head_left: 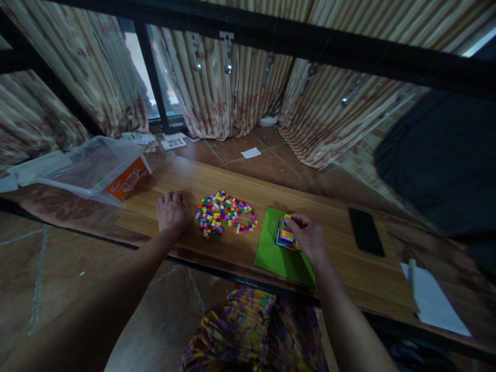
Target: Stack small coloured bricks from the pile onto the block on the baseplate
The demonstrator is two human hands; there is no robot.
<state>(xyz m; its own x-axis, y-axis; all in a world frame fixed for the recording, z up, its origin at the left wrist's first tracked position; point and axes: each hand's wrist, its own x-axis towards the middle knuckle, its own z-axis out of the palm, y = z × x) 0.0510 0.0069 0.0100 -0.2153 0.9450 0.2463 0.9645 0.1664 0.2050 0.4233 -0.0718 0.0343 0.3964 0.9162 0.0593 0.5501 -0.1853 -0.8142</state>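
My right hand (310, 237) is at a small build of toy bricks (287, 236), with thumb and fingers closed at its far right edge. Rows of yellow, purple and other colours show on the build. Whether a loose brick is also between the fingertips is hidden. Beneath lies a bright green studded baseplate (267, 253). My left hand (172, 213) rests on the wooden board with its fingers curled in, and nothing shows in it. Just right of it spreads a pile of loose small toy bricks (211, 219) in many colours.
The wooden board (186, 175) bears a black phone (366, 231) on the right. A clear plastic box (96, 168) with an orange label stands at the left end. White paper (437, 299) lies at the right end. Curtains (232, 98) hang behind a dark bar (271, 41).
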